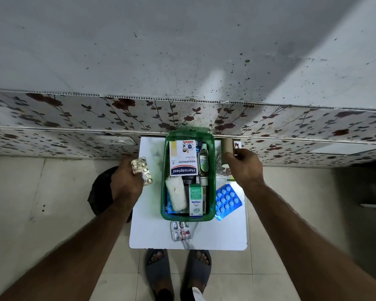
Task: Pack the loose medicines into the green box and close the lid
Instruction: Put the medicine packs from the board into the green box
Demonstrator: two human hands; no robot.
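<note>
A grey, speckled wall [182, 44] and a band of floral panelling [74, 118] fill the view beyond both hands, with pale floor tiles [41, 213] below and a dark round object [100, 192] on the floor under the left wrist. A small white table [152, 224] stands pushed against the panelling; its near edge runs just ahead of the person's grey slippers [178, 272], and bare tabletop lies open under the left hand and toward the near left corner.

Between the two hands sits the open green box [164, 192], already crowded: a Hansaplast plaster carton [182, 157], a white wrapped pad [175, 194], an Optibex eye-drop carton [195, 200] and a small green bottle [203, 162].

The left hand [126, 181], just left of the box, is closed around a silver strip of yellowish tablets [142, 170]. The right hand [244, 168], just right of the box's far end, grips a beige roll [226, 145] by its near end. Nearer than the right hand, a blue blister pack [227, 200] lies touching the box's right wall. A foil strip of red and dark capsules [181, 231] lies beside the box's near end.
</note>
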